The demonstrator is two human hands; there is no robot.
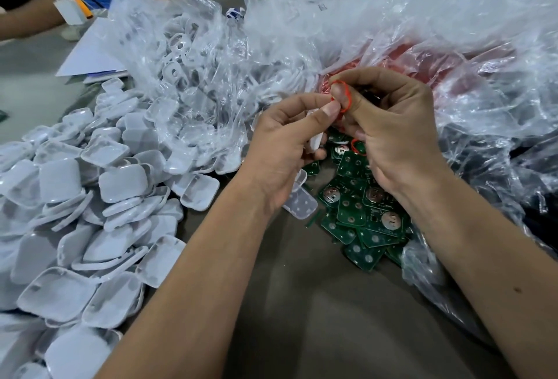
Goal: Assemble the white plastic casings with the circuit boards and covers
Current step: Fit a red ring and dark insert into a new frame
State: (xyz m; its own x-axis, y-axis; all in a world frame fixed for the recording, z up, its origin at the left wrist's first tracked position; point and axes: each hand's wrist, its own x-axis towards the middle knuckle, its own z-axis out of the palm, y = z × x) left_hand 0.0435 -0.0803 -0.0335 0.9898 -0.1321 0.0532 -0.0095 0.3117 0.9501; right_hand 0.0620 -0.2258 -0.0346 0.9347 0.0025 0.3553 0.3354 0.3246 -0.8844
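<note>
Both hands meeting at twelve o'clock above circuit boards (359,212): left hand (283,149) gripping white casing (317,140), right hand (389,125) pinching red band (341,96), likely fitting it.

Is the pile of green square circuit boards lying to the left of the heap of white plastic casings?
No: the green square circuit boards lie right of the white plastic casings, under the right hand.

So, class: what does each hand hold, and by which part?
The left hand grips a white plastic piece; where exactly, its fingers hide. The right hand pinches a thin red rubber ring at thumb and fingertips.
</note>
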